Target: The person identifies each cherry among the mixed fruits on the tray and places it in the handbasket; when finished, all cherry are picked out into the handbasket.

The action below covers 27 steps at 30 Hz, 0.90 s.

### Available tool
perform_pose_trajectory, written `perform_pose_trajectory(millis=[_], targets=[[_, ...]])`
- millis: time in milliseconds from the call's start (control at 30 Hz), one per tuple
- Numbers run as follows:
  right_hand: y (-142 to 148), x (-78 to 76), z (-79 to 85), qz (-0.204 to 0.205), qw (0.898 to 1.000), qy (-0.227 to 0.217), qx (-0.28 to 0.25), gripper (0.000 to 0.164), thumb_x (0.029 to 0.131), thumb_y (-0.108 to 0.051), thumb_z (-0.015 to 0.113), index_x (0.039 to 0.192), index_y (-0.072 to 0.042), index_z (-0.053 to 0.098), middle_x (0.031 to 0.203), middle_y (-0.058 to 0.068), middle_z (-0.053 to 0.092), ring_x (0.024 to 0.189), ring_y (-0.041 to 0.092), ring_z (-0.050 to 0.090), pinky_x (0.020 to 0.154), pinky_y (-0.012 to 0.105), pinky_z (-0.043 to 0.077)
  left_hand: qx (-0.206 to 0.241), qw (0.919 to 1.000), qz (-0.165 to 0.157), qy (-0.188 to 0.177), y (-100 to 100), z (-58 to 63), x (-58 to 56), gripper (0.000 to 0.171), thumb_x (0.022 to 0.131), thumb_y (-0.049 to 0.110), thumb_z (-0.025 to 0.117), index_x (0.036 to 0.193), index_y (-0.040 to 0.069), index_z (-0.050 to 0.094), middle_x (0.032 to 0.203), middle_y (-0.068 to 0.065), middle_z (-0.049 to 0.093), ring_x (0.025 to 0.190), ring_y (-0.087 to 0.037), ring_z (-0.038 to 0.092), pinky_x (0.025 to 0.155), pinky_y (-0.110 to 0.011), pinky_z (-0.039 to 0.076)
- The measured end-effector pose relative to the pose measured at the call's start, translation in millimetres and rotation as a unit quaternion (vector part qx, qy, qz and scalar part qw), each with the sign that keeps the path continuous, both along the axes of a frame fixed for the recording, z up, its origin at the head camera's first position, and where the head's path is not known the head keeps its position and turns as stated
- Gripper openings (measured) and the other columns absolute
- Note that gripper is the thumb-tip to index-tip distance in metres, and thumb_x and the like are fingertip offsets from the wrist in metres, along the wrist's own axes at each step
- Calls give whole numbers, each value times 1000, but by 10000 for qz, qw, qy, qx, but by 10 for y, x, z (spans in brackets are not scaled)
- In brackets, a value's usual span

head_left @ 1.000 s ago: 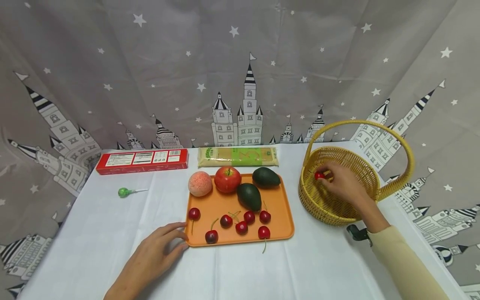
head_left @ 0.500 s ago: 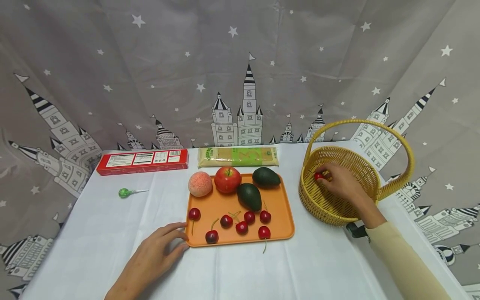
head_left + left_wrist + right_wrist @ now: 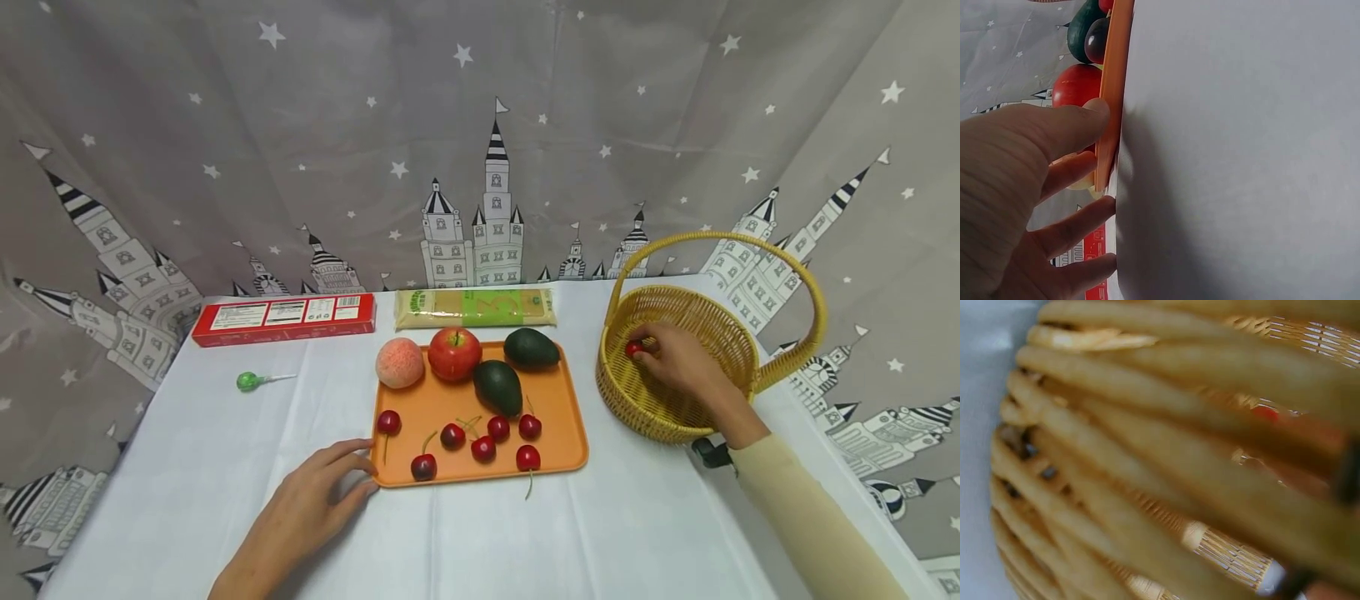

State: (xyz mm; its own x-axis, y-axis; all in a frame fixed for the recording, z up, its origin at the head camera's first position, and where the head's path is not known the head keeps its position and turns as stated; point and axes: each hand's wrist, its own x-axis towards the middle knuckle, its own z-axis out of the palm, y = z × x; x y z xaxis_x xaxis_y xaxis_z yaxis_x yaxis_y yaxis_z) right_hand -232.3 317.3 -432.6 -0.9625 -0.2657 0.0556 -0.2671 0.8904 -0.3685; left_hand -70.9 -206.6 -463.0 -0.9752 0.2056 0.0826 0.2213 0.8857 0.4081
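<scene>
Little change. Right hand (image 3: 678,358): still pinching cherry (image 3: 633,348) inside basket (image 3: 624,407), unreleased. Left hand (image 3: 311,496): spread, still touching tray (image 3: 442,402).

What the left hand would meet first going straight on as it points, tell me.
The orange tray, near its front left corner; the left hand seems to touch it there, though depth is unclear.

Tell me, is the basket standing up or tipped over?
Upright: the basket sits with its opening facing up and its handle arching above.
</scene>
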Motion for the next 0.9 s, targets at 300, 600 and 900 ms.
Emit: perform_pose_trajectory(millis=[300, 600, 900], targets=[[-27, 81, 130, -182, 9995, 254, 43, 33, 97, -19, 67, 128, -6, 64, 120, 18, 69, 108, 39, 65, 87, 56, 56, -40, 10000, 17, -21, 12, -7, -4, 20, 80, 30, 87, 95, 29, 73, 131, -1, 66, 120, -29, 63, 101, -55, 52], [-152, 252, 300, -195, 9947, 987, -224, 33, 94, -18, 71, 126, -10, 66, 123, 12, 68, 109, 37, 66, 88, 54, 55, -185, 9998, 63, 31, 17, 19, -12, 20, 80, 32, 87, 94, 28, 74, 130, -2, 67, 118, -29, 64, 100, -55, 53], [-366, 560, 490, -144, 9882, 1508, -244, 30, 93, -21, 74, 121, -12, 68, 113, 4, 68, 93, 27, 66, 76, 43, 56, -172, 9997, -25, 150, 9, 14, -21, 20, 80, 31, 88, 94, 28, 74, 130, -2, 67, 118, -28, 64, 100, -54, 53]])
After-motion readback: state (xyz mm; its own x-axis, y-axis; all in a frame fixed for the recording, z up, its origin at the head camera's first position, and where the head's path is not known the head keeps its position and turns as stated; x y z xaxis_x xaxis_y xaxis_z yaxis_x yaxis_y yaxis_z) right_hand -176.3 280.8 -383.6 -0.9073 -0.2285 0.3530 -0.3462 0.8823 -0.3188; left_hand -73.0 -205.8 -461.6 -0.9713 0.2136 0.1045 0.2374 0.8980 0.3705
